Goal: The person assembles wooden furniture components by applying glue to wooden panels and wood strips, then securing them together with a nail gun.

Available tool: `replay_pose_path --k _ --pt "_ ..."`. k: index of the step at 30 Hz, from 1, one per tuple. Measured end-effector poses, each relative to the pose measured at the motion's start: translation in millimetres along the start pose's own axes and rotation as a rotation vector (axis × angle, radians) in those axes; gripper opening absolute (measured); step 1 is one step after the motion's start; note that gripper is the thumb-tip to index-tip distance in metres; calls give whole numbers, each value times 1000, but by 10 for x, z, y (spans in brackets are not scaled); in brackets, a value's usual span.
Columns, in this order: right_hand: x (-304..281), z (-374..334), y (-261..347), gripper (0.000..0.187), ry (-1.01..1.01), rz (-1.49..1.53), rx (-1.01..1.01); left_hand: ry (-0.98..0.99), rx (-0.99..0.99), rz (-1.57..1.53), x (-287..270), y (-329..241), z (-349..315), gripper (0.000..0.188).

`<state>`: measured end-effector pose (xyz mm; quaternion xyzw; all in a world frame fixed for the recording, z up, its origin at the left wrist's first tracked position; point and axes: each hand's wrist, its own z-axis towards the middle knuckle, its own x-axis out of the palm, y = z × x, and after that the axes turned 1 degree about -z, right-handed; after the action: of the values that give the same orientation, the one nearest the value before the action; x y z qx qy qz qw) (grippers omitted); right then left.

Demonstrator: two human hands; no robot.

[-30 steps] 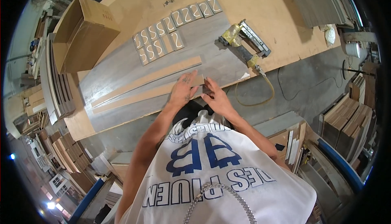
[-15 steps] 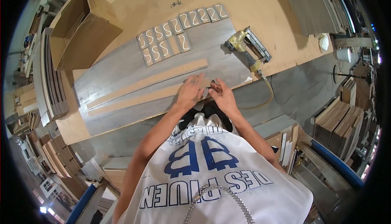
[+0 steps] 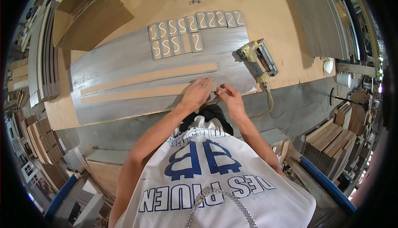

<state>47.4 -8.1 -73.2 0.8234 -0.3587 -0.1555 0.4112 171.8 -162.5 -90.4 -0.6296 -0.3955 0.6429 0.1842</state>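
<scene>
Of two tan strips (image 3: 149, 78) on the grey panel (image 3: 228, 43), the nearer strip (image 3: 137, 95) runs left to right, angling slightly away. The left hand (image 3: 196, 93) lies flat near its right end; the right hand (image 3: 230, 98) curls narrowly there, grip unclear.

From the head, a fisheye looks down past the shirt (image 3: 207, 178) onto the workbench (image 3: 280, 29).

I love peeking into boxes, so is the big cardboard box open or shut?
Open: the cardboard box shows its inside between its brown walls.
</scene>
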Motion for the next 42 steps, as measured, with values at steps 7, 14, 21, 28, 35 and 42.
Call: replay_pose_path --k 7,14,21,28,35,42 --pt "-30 7 -56 53 -18 152 67 19 7 32 1 -16 24 67" --pt "-443 461 392 61 -573 -869 -756 11 10 43 40 57 2 66" --pt "-1003 1110 885 87 -411 -1159 -344 33 -22 30 17 -3 27 68" --pt "-994 170 1534 35 -124 -699 -4 26 -12 123 156 125 0 64" --pt "-142 -472 1208 24 45 -571 52 -4 16 -17 31 43 4 66" --pt "-159 -409 887 31 46 -768 75 -94 58 -27 93 63 1 64"
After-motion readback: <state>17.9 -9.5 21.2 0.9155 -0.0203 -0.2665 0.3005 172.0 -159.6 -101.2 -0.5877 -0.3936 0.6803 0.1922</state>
